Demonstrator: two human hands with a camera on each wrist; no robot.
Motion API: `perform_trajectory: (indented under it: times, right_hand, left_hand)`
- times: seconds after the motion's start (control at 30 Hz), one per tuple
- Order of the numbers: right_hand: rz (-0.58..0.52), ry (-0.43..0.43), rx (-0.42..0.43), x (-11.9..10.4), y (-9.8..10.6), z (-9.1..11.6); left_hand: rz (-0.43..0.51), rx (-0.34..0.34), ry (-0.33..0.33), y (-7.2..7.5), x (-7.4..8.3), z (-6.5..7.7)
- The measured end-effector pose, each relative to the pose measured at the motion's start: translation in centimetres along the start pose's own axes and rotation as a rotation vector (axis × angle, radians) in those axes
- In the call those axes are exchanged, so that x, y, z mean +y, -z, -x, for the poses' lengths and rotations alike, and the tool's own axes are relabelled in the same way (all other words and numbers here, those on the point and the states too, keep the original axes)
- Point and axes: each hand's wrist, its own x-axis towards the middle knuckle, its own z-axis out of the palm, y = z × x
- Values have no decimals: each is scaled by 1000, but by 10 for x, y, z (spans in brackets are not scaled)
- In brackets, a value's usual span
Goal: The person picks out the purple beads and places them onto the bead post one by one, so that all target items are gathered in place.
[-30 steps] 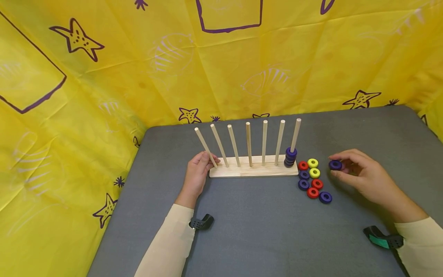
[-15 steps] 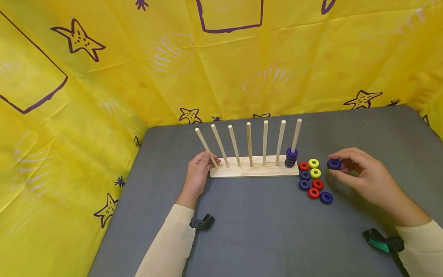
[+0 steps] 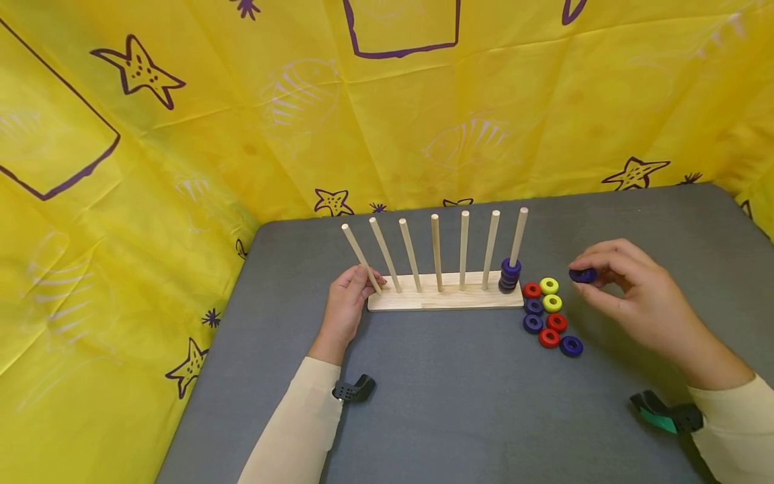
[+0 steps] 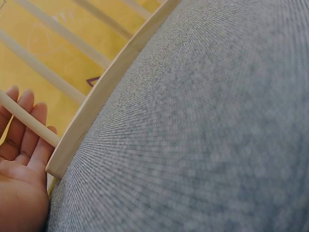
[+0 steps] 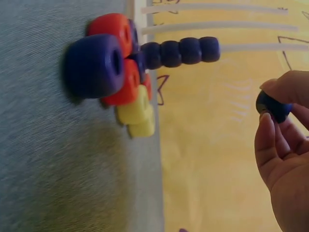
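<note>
A wooden peg stand (image 3: 423, 300) with upright pegs stands on the table; several blue rings (image 3: 509, 275) are stacked on its rightmost peg. My left hand (image 3: 345, 302) holds the stand's left end, the thumb beside the leftmost peg (image 3: 361, 257) and the fingers (image 4: 29, 125) behind it. To the right, my right hand (image 3: 635, 296) pinches a blue ring (image 5: 273, 105) between thumb and fingertips, raised off the table. Loose rings lie between that hand and the stand: red rings (image 3: 549, 337), yellow rings (image 3: 553, 304) and blue rings (image 3: 571, 346).
The grey table (image 3: 435, 390) runs up to a yellow curtain (image 3: 387, 134) with sea-creature drawings at the back and left. Each wrist carries a dark camera strap; the right one (image 3: 668, 413) has a green patch.
The right hand has risen slightly and shifted a little left with the blue ring, which is now more tilted. The left hand and the stand have stayed in place.
</note>
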Motion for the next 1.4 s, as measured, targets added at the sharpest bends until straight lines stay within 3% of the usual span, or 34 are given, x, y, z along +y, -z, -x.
perform_trajectory:
  times: [0.37,0.6,1.1,1.4]
  right_hand:
    - [-144,87,16,-11,0,-18]
    - [-111,60,24,-24,3,-29]
    - [-126,154,63,-41,6,-56]
    - [-93,114,49,-57,8,-68]
  left_hand:
    - [-4,-1,-3,0,0,0]
    - [-8,0,7,1,-1,0]
    - [-11,-3,3,1,-1,0]
    - [-14,-4,1,1,0,0]
